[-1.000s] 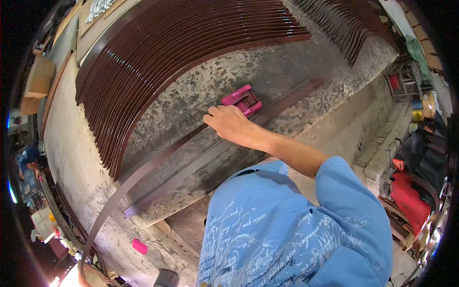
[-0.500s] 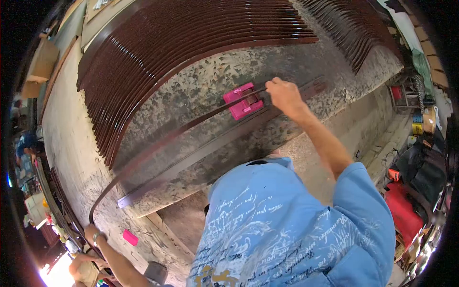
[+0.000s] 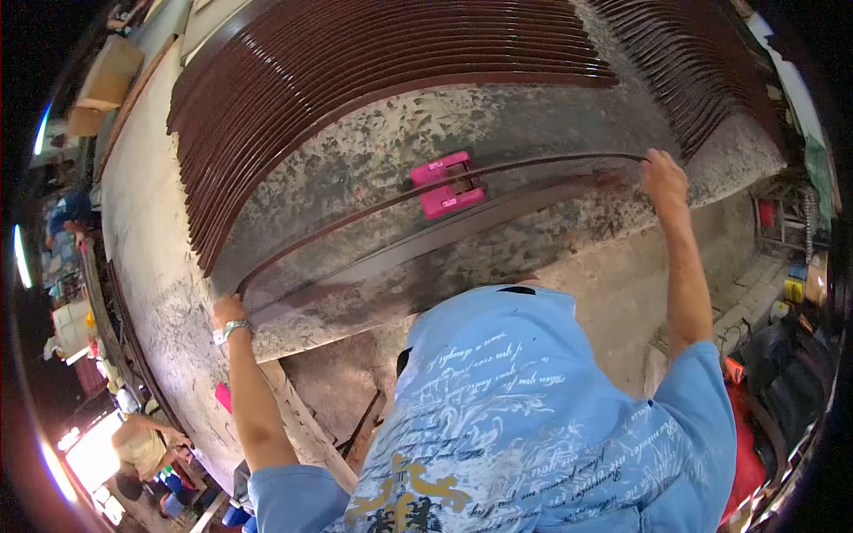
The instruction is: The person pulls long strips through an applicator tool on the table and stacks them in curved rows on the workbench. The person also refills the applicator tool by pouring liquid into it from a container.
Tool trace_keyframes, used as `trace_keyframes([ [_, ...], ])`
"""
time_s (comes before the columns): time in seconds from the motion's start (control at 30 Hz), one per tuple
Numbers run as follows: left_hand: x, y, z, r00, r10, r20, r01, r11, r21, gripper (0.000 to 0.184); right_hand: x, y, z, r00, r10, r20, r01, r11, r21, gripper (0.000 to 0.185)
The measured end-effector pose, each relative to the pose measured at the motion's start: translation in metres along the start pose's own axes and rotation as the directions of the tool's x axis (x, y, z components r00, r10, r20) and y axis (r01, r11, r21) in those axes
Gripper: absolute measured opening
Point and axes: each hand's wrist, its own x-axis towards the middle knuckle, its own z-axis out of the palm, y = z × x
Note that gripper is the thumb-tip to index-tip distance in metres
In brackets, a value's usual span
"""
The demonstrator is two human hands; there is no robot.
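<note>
A long, thin dark brown strip (image 3: 542, 160) bows upward across the worktable between my two hands. My left hand (image 3: 230, 311), with a watch at its wrist, is closed on the strip's left end near the table's front edge. On the far right, my right hand (image 3: 666, 182) pinches the other end. Mid-length, the strip crosses a pink block (image 3: 442, 205) with a gap in its right side; I cannot tell whether it touches the block. A flat greyish bar (image 3: 382, 258) lies along the table in front of the block.
Many glossy brown strips lie side by side in a large curved row (image 3: 391, 62) behind the block. Another row (image 3: 684, 62) lies at the back right. The stained table (image 3: 142, 231) curves around. A pink piece (image 3: 223, 397) sits at left. Another person (image 3: 142, 449) is at lower left.
My right hand has moved right, away from the pink block, with the strip's end. My left hand has come up and inward, and the strip now arches between both hands.
</note>
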Motion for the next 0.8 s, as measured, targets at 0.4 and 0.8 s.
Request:
trace_keyframes([
  [0.4, -0.102, 0.226, -0.069, 0.919, 0.383, -0.095, -0.391, 0.916, -0.089, 0.019, -0.036, 0.258, -0.042, 0.893, 0.426, 0.147, -0.365, 0.875, -0.319, 0.026],
  [0.8, -0.175, 0.419, -0.144, 0.635, 0.726, -0.264, -0.768, 0.631, -0.112, 0.014, -0.175, 0.52, -0.133, 0.792, 0.599, 0.12, -0.479, 0.731, -0.486, 0.047],
])
